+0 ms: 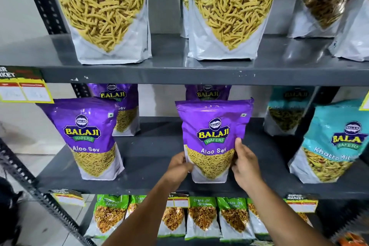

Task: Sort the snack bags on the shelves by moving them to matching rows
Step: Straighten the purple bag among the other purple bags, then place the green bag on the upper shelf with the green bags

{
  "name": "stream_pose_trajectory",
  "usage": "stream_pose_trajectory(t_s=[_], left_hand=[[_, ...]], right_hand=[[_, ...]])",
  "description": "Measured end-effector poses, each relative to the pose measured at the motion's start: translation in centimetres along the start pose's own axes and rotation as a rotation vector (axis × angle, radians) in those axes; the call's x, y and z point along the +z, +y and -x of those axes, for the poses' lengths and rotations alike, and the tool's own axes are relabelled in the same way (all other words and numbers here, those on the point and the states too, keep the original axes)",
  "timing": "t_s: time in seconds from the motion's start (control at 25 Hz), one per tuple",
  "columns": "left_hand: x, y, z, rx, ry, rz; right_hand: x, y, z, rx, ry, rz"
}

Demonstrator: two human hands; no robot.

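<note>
Currently, on the middle shelf [151, 150], a purple Aloo Sev bag [87, 138] is stood upright at far left, with a second purple bag [121, 106] just behind it. Centre: another purple Aloo Sev bag [213, 136] is gripped at its lower edges from both sides, left hand [179, 168] closed on the lower-left edge, right hand [245, 168] closed on the lower-right edge, thumb laid on the front. The bag is kept upright near the shelf's front edge; whether its base is touching the shelf cannot be told. One more purple bag [207, 93] is seen behind it. To the right, two teal bags [337, 142] are stood, one behind the other. On the upper shelf [169, 62], green-topped sev bags [103, 12] are lined up, an orange-topped bag [327, 0] at right. On the lower shelf, green Chana Jor Garam bags [201, 217] are lined up.
</note>
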State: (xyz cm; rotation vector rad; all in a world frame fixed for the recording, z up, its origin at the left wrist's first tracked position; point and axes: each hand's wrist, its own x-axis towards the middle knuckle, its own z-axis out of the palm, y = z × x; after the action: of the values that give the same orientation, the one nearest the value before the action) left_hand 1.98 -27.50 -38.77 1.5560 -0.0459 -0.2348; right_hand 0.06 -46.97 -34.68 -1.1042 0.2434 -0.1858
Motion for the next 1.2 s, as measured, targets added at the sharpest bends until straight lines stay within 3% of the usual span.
stream_pose_trajectory(t_s=[0.44,0.68,0.76,0.88,0.96,1.08,1.2], left_hand=[[0.1,0.4,0.1,-0.01,-0.032,-0.021],[0.1,1.7,2.5,0.089,0.064,-0.012],[-1.4,2.4,5.2,0.162,0.149,-0.181],[-5.7,6.1,11.3,0.495,0.234,-0.498],[-9.0,10.9,14.7,0.714,0.314,-0.571],[-13.5,19.7,16.7,0.982,0.485,-0.483],[-15.8,26.6,15.7,1.011,0.61,-0.22]], right_hand=[[0.2,-0.4,0.9,-0.031,0.023,0.031],[-0.9,0.3,3.9,-0.235,0.247,0.098],[-1.4,-0.9,7.5,-0.326,0.155,0.236],[-0.1,-5.7,12.2,-0.471,-0.096,0.445],[3.1,-9.9,14.1,-0.613,-0.242,0.518],[9.9,-15.7,15.0,-0.808,-0.458,0.49],[17.5,-18.5,13.3,-0.788,-0.523,0.395]])
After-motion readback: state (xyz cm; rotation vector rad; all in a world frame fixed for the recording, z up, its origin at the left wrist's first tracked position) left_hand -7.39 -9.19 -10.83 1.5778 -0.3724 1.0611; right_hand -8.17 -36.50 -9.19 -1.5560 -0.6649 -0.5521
